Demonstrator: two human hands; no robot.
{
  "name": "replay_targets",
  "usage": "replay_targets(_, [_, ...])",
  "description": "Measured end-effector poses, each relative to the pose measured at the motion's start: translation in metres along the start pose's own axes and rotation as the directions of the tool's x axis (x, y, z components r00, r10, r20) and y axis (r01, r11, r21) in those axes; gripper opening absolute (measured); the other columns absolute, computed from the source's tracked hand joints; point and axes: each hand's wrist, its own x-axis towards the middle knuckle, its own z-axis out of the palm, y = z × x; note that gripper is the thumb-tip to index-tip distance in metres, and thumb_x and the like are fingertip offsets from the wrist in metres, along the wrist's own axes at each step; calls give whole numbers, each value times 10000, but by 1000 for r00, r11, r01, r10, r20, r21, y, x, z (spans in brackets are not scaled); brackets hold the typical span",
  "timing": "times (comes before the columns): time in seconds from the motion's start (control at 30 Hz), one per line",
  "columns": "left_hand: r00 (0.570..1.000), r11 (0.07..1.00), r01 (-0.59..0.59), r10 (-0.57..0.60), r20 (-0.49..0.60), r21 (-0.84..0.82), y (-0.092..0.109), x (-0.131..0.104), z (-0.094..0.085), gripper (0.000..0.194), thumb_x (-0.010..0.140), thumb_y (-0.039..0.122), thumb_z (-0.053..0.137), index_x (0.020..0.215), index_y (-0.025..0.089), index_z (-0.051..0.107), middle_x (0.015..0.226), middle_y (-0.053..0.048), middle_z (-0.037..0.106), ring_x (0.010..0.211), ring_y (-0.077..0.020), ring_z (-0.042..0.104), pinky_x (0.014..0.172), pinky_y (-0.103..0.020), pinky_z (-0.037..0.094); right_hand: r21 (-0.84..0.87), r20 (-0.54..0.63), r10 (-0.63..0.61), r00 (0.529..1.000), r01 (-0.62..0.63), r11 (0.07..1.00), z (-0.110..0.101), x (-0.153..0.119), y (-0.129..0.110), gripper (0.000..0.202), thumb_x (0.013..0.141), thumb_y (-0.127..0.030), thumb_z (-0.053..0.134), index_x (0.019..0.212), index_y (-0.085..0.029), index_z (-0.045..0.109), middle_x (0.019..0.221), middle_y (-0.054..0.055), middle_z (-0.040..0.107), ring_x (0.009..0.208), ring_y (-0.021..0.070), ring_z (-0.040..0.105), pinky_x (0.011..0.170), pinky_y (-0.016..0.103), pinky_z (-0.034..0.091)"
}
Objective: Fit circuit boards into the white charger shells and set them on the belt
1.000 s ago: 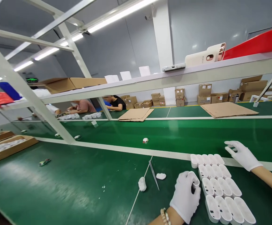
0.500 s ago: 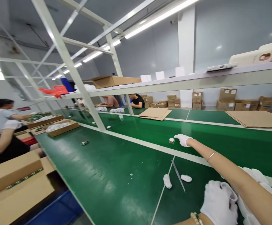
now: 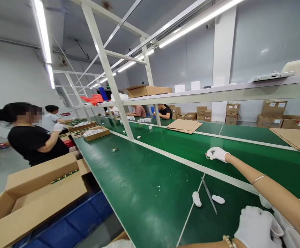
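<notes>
Out on the green belt, my right hand, in a white glove, has its fingers closed around a small white-topped piece with a bit of red; the fingers cover most of it. My left hand, also gloved in white, is curled at the lower right, against several white rounded pieces. Whatever sits in its fingers is hidden. Left of it on the green table lie a thin metal strip, perhaps tweezers, a white oval piece and another white oval piece.
A pale rail divides table from belt. A small circuit board lies farther left. Cardboard sheets lie beyond the belt, under a raised shelf. An open carton stands left, near a co-worker.
My right hand has closed around the small white-topped piece it was beside on the belt. The camera view has swung left, showing more of the co-worker and carton.
</notes>
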Motion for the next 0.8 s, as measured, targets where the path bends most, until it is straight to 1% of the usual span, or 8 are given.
replay_targets(0.13, [997, 999, -26, 23, 67, 38, 12, -18, 14, 237, 735, 162, 683, 959, 237, 663, 924, -55, 681, 836, -226, 650, 778, -360, 520, 199, -63, -70, 996, 81, 977, -36, -66, -16, 361, 880, -279, 703, 1196, -126, 620, 1157, 106, 682, 1037, 225, 670, 912, 434, 556])
replay_targets(0.23, [996, 997, -71, 69, 60, 34, 21, -23, 20, 299, 692, 116, 628, 974, 212, 604, 941, -34, 677, 864, -205, 640, 801, -333, 511, 299, -123, -127, 984, 159, 941, -62, -150, -21, 634, 700, -284, 828, 1269, -129, 595, 1183, 137, 702, 1090, 256, 670, 1004, 444, 517])
replay_targets(0.27, [995, 995, -98, 97, 32, 13, 24, -23, 20, 321, 679, 101, 623, 982, 203, 588, 953, -36, 678, 886, -206, 640, 824, -336, 510, 313, -148, -139, 979, 180, 932, -68, -181, -21, 657, 689, -308, 827, 1278, -135, 592, 1200, 138, 697, 1095, 263, 668, 1008, 455, 515])
replay_targets(0.37, [980, 978, -199, 198, -28, -64, 39, -21, 14, 369, 704, 71, 608, 1049, 192, 557, 1015, -49, 680, 951, -200, 646, 890, -349, 510, 287, -261, -157, 952, 232, 929, -71, -266, -18, 555, 744, -318, 784, 1252, -167, 615, 1247, 127, 660, 1085, 260, 671, 1008, 473, 515])
replay_targets(0.43, [958, 954, -285, 282, -40, -96, 55, -18, 3, 350, 728, 83, 618, 1053, 197, 557, 1017, -39, 684, 924, -185, 658, 870, -341, 532, 157, -388, -202, 899, 281, 947, -67, -306, -13, 469, 763, -294, 774, 1204, -194, 650, 1277, 117, 629, 1101, 266, 658, 990, 472, 524])
replay_targets(0.57, [895, 892, -445, 447, -6, 73, 93, -15, -25, 448, 777, 104, 601, 1210, 211, 568, 1174, -61, 677, 1075, -218, 648, 962, -420, 528, -15, -522, -298, 799, 341, 940, -56, -345, -4, 431, 771, -237, 772, 1178, -220, 631, 1170, 94, 656, 1063, 255, 657, 936, 439, 553])
replay_targets(0.7, [798, 741, -595, 592, 116, 312, 121, -20, -48, 503, 784, 79, 585, 1257, 249, 555, 1221, -48, 668, 1138, -233, 629, 979, -454, 536, -102, -547, -424, 721, 446, 889, -46, -358, -9, 317, 814, -140, 697, 1106, -239, 619, 1099, 64, 638, 993, 193, 649, 856, 336, 575])
replay_targets(0.8, [738, 638, -639, 666, 109, 431, 132, -29, -57, 562, 759, 45, 565, 1267, 284, 528, 1192, -25, 677, 1078, -221, 648, 927, -420, 567, -147, -545, -492, 679, 501, 853, -37, -363, -18, 396, 792, -28, 636, 1115, -256, 621, 1116, 63, 627, 1037, 192, 631, 850, 314, 564])
